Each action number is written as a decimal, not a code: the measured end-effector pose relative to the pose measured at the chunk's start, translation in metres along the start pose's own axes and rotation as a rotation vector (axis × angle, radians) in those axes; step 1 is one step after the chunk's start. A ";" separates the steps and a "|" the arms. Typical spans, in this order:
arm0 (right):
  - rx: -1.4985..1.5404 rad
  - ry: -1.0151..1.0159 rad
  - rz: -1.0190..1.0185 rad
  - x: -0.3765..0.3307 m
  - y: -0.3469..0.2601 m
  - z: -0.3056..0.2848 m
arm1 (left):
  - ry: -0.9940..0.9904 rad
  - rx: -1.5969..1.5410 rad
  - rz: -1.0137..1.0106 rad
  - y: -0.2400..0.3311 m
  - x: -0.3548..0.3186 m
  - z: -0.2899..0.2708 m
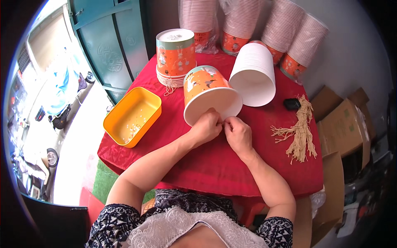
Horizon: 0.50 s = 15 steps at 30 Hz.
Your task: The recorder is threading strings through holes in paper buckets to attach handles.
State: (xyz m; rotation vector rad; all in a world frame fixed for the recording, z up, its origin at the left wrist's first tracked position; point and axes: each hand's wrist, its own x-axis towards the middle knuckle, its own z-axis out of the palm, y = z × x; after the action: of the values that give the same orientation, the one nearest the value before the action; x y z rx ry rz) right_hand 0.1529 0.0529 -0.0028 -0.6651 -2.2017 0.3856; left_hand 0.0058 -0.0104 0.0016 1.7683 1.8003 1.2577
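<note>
Fingers (215, 117) of left hand (205, 129) and right hand (240, 134) meet by orange tub (211, 96)

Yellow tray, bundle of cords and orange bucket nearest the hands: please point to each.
Yellow tray (127, 111): head view, on its inside floor.
Bundle of cords (303, 129): head view, on its middle strands.
Orange bucket (205, 84): head view, on its printed outer wall.

Teal door (111, 53) left; cardboard boxes (341, 129) right.
</note>
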 end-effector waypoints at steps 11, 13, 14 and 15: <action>0.044 0.001 -0.035 -0.001 -0.005 -0.004 | 0.095 -0.010 0.070 0.004 0.000 -0.002; 0.000 -0.012 -0.018 -0.003 -0.006 -0.004 | 0.014 -0.061 -0.052 0.009 0.001 -0.005; -0.002 -0.008 -0.015 -0.003 -0.006 -0.004 | 0.010 -0.061 -0.049 0.009 0.001 -0.005; -0.028 -0.029 -0.020 -0.003 -0.006 -0.003 | 0.003 -0.075 -0.057 0.008 0.001 -0.006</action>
State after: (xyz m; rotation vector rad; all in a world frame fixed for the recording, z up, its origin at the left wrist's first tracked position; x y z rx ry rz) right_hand 0.1549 0.0460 0.0000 -0.6566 -2.2435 0.3566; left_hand 0.0061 -0.0128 0.0112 1.6638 1.7682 1.2890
